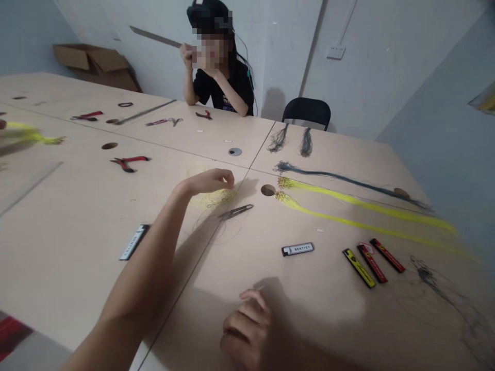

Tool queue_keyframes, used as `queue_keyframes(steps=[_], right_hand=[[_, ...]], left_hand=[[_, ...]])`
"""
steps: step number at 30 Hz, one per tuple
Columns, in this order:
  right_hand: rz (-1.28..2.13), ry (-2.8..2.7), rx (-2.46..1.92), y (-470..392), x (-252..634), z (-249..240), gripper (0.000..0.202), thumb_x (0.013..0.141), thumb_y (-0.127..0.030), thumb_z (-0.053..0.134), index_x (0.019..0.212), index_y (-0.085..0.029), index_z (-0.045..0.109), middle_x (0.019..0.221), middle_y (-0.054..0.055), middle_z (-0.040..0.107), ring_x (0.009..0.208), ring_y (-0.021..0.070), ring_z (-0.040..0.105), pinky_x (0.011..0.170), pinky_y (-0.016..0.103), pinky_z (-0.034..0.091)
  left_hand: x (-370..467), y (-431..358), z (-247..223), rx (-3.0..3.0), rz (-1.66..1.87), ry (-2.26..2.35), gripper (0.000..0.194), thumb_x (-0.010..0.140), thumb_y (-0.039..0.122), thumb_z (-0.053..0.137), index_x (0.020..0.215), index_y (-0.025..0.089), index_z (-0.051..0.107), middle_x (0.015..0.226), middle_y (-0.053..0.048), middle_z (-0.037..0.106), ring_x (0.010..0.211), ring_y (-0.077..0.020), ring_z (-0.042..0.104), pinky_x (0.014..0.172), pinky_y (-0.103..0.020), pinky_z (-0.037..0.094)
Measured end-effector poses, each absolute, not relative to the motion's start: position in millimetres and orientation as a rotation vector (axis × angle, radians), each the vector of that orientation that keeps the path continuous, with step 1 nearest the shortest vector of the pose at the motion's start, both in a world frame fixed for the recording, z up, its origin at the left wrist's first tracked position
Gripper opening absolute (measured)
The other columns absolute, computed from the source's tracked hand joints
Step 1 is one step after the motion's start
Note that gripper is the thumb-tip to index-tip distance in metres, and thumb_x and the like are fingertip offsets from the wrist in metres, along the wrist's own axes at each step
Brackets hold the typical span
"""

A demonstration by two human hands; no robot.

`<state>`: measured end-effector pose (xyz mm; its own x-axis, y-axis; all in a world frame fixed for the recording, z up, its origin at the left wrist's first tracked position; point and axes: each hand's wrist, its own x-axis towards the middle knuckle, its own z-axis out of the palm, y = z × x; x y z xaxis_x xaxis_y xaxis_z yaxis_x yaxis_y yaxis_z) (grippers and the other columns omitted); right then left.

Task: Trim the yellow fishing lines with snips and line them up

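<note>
My left hand [211, 181] reaches out over a loose tangle of thin yellow thread [216, 199]. Its fingers curl downward and inward, and anything inside them is hidden. Just in front of it lie dark thread snips [236, 212], across the table seam. Close to me, my right hand [247, 327] hovers low with loosely bent fingers, the index finger apart, and nothing shows in it. A white lighter [297, 249] lies beyond the right hand. Another white lighter [133, 242] is partly covered by my left forearm.
On the right lie yellow strand bundles [356, 203], a dark bundle [344, 179], coloured lighters [372, 264] and a dark tangle [425, 273]. Red-handled pliers [129, 163] rest at left. Across the table [69, 196] sits a person [242, 85] holding a long strip. A hole [268, 190] pierces the tabletop.
</note>
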<state>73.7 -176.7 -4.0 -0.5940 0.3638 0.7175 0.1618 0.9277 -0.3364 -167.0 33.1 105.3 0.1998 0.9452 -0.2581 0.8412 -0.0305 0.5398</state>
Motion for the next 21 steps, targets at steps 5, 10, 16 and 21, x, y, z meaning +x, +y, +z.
queue_keyframes(steps=[5,10,16,21], right_hand=[[0.318,-2.182,-0.362,-175,74,-4,0.022,0.094,-0.013,0.047,0.075,-0.018,0.057,0.074,-0.002,0.063,0.07,0.0113,0.053,0.097,0.036,0.042],[0.486,-2.124,-0.505,-176,80,10,0.018,0.09,-0.013,0.044,0.088,-0.017,0.061,0.081,0.003,0.065,0.077,0.0151,0.055,0.085,0.036,0.045],[0.581,-1.944,-0.846,-140,86,40,0.021,0.088,-0.008,0.05,0.101,-0.017,0.064,0.094,0.006,0.066,0.089,0.0166,0.06,0.081,0.031,0.047],[0.584,-1.894,-1.025,-68,57,66,0.016,0.087,-0.016,0.058,0.099,-0.018,0.068,0.097,0.006,0.068,0.077,0.0164,0.06,0.078,0.033,0.047]], left_hand=[[-165,28,113,1.883,0.274,1.583,0.033,0.073,0.048,0.05,0.088,0.02,0.058,0.091,-0.004,0.066,0.084,-0.0172,0.059,0.068,-0.026,0.043],[-167,29,116,1.923,0.233,1.5,0.033,0.071,0.047,0.052,0.086,0.019,0.06,0.091,-0.004,0.068,0.089,-0.0188,0.06,0.075,-0.027,0.045],[-165,25,124,1.953,0.199,1.407,0.028,0.07,0.043,0.058,0.08,0.018,0.064,0.083,-0.002,0.068,0.081,-0.0173,0.059,0.071,-0.026,0.043],[-158,18,134,1.98,0.173,1.386,0.021,0.071,0.037,0.06,0.078,0.018,0.065,0.077,-0.001,0.067,0.077,-0.0157,0.058,0.068,-0.024,0.04]])
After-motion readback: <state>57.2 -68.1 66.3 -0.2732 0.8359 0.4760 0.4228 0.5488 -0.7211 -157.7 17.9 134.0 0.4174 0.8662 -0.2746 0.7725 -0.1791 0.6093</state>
